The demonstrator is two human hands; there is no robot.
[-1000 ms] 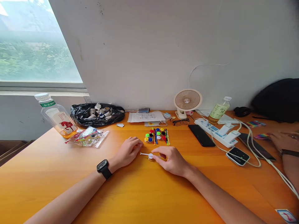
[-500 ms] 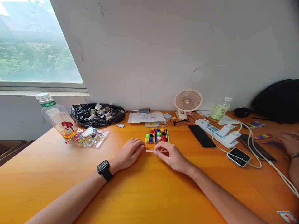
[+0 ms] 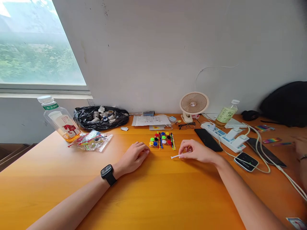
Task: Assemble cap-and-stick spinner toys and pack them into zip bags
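Between the thumb and fingers of my right hand (image 3: 192, 151) is a thin white plastic stick (image 3: 176, 156) with a knobbed end, held low over the table. My left hand (image 3: 135, 156) rests on the tabletop, fingers loosely stretched and nothing in it; a black watch is on that wrist. Just beyond the hands lie small round pieces (image 3: 155, 143) in yellow, blue, green, red and black. Beside them several coloured sticks (image 3: 160, 141) stand in a row, with more, black and yellow (image 3: 173, 142), to the right.
At left are a tilted-looking bottle (image 3: 63, 123), a clear plastic packet (image 3: 94, 142) and a black bag (image 3: 100, 118) of scraps. Papers (image 3: 151, 120), a small fan (image 3: 194, 103) and glasses (image 3: 186, 126) lie along the wall. A phone (image 3: 208, 139), power strip (image 3: 223, 137) and cables occupy the right, near another person's hand (image 3: 301, 147).
My right hand has moved right, away from the coloured pieces, carrying the white stick, which now slants slightly. My left hand stays in place. The other person's hand at far right has shifted.
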